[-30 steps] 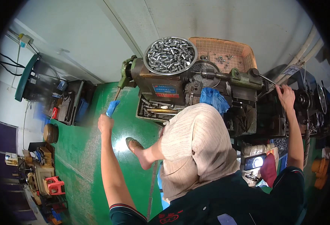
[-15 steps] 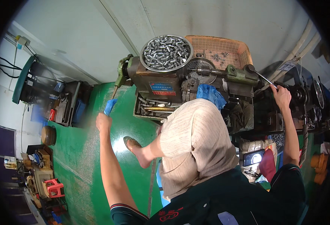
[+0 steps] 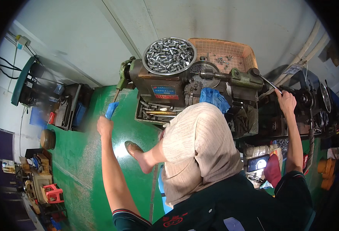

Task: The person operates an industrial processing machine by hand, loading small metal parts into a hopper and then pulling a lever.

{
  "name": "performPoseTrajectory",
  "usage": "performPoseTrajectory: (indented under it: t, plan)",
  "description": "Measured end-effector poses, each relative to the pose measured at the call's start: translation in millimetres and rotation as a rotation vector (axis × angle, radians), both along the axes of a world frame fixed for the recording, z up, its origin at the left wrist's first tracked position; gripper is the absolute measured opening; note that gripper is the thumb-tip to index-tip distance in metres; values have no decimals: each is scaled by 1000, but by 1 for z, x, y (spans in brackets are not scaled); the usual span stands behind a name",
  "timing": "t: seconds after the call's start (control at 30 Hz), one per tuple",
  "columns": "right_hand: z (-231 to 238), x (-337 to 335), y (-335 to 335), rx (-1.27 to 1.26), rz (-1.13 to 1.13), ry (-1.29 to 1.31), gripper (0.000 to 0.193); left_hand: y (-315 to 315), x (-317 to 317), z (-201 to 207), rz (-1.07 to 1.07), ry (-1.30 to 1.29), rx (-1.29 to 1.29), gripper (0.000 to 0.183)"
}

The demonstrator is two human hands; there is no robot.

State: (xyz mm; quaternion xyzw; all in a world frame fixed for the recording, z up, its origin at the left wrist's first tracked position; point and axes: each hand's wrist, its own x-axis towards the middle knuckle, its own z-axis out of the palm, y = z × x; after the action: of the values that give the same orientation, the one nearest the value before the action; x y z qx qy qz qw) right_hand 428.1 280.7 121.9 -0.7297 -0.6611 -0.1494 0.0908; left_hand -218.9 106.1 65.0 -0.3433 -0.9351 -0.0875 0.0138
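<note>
My left hand (image 3: 105, 126) is closed around the blue-wrapped end of a lever (image 3: 111, 110), which rises to a green bracket (image 3: 125, 75) at the left end of a small bench lathe (image 3: 154, 80). Out to the right, my right hand (image 3: 287, 102) grips the end of a thin metal lever (image 3: 267, 81). That lever runs to the round knob of the green tailstock (image 3: 247, 80). A chuck (image 3: 207, 74) points left from the tailstock. On top of the headstock sits a round metal bowl (image 3: 145, 64) heaped with small shiny metal parts. Between my hands, a blue cloth (image 3: 214, 99) hangs over the lathe front.
An orange plastic basket (image 3: 250, 57) with a few small parts stands behind the lathe. Tools lie in a tray (image 3: 143, 118) at its front left. My raised knee (image 3: 208, 115) is close to the machine. More machinery (image 3: 308, 100) stands right; a red stool (image 3: 54, 193) is lower left.
My right hand and the lever end have dropped very slightly. My left hand keeps its hold on the blue-wrapped lever. The whole view has shifted a little.
</note>
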Motion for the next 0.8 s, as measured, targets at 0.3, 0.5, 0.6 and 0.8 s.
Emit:
performPoseTrajectory:
  t: [0.3,0.5,0.6,0.8]
  plan:
    - [-8,11,25,97,107,-151,34,-2,-2,1,23,-10,-48,24]
    - [-19,-62,105,503,281,59,30,2,-9,-5,-14,19,16,20]
    - [-17,-160,105,257,566,308,23,0,-12,-7,22,0,-1,20]
    - [-38,-259,105,-422,800,704,22,4,2,6,73,-57,-50,22]
